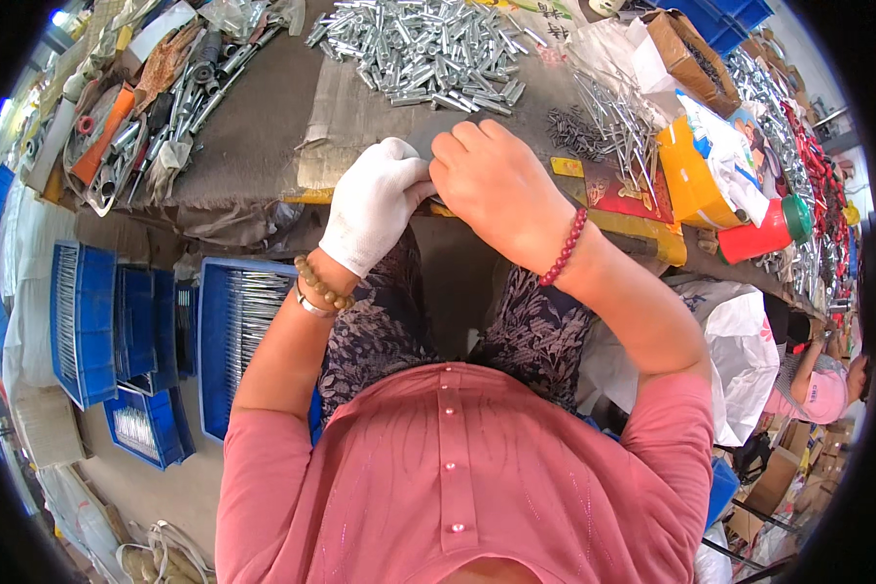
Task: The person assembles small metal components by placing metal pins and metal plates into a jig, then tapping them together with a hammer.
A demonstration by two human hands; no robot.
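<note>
My left hand (pixel 372 201), in a white knit glove, and my bare right hand (pixel 496 185) meet at the near edge of the workbench (pixel 248 161). Both have their fingers curled inward and their fingertips close together. What they grip between them is hidden behind the fingers. A dark grey rounded shape (pixel 438 128) shows just beyond the knuckles; I cannot tell whether it is held or lies on the bench. Past the hands spreads a heap of short shiny metal sleeves (pixel 428 54). Right of my right hand lie long thin metal rods (pixel 621 131) and a pile of small dark pins (pixel 574 128).
Tools, among them an orange-handled one (pixel 103 136), crowd the bench's left. On the right are a yellow container (pixel 691 175), a red jar with green lid (pixel 764 232) and a cardboard box (pixel 696 63). Blue crates of rods (pixel 209 331) stand lower left. Another person (pixel 813 384) is far right.
</note>
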